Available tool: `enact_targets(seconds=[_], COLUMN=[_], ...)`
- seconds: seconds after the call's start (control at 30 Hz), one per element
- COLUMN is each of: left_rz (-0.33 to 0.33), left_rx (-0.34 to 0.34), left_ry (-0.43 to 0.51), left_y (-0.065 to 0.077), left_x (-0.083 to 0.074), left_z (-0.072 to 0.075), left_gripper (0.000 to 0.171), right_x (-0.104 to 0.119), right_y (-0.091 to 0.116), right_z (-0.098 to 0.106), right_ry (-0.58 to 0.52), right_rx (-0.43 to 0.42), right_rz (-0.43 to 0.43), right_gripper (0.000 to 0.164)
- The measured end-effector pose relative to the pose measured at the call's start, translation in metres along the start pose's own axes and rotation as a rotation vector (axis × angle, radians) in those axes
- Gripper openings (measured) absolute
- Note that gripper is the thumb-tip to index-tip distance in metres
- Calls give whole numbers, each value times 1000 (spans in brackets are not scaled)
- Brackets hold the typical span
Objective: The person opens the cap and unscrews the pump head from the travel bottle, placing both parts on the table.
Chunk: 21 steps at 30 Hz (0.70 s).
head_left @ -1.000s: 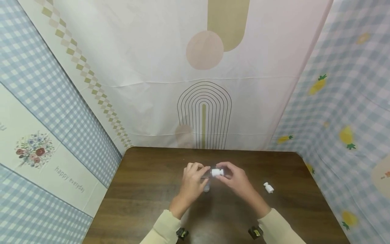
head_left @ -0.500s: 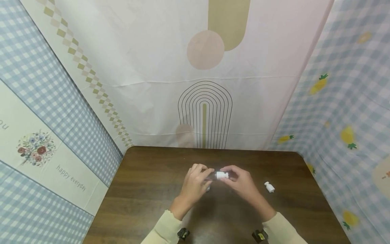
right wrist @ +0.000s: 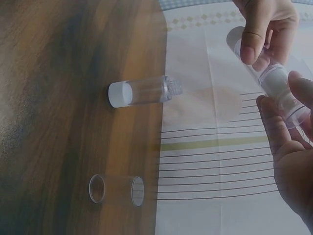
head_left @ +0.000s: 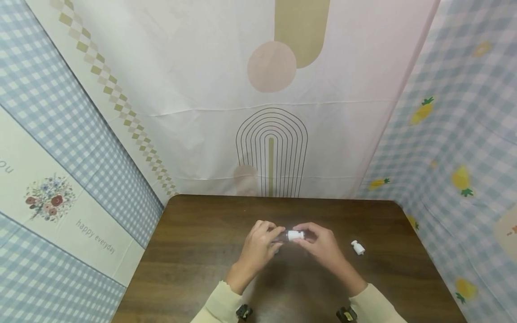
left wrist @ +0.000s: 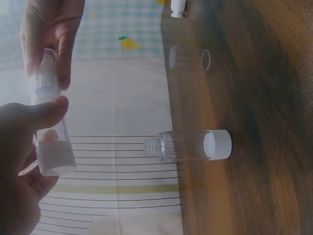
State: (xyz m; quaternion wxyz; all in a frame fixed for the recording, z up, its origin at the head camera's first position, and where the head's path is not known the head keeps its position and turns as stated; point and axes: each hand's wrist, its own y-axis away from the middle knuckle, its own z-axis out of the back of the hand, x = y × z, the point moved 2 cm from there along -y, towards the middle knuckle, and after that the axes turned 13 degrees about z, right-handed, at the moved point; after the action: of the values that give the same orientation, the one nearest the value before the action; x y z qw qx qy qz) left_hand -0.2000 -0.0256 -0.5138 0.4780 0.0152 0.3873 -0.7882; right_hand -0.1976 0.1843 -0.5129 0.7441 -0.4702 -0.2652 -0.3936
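Observation:
My left hand [head_left: 258, 244] holds a clear pump bottle [left wrist: 56, 157] by its body, near its white base. The bottle is tilted and raised above the table. At its other end my right hand [head_left: 323, 244] pinches a clear cap [right wrist: 296, 117] between thumb and fingers. This cap surrounds the white pump top [right wrist: 276, 81]. A second clear bottle [right wrist: 146, 90] stands upright on its white base, its threaded neck bare; in the head view the left hand mostly hides it. Another clear cap [left wrist: 190, 58], a see-through tube, stands beside it.
A loose white pump top [head_left: 357, 247] lies on the brown wooden table [head_left: 194, 260], to the right of the hands. Patterned cloths [head_left: 202, 148] hang behind the table and along both sides.
Both hands, with the bottle between them, have shifted slightly right and toward the person. Less of the second bottle shows beneath the left hand.

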Motion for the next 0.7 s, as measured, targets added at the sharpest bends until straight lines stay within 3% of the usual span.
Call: enact_targets(seconds=[0.33,0.43,0.6,0.7], left_rz=[17,43,94,100], left_rx=[66,78,33,-2], left_ry=[9,15,31,39], left_y=[2,4,8,9], left_x=[0,9,27,30], left_z=[1,2,10,12], left_gripper=[41,40,43,44], right_x=[-2,-7,-11,-11], right_y=[4,7,11,10], right_z=[-1,6,31,38], right_ry=[17,1,85,118], right_rx=[14,-9,-32,-30], right_rz=[37,53,63,63], right_gripper=[26,28,29,28])
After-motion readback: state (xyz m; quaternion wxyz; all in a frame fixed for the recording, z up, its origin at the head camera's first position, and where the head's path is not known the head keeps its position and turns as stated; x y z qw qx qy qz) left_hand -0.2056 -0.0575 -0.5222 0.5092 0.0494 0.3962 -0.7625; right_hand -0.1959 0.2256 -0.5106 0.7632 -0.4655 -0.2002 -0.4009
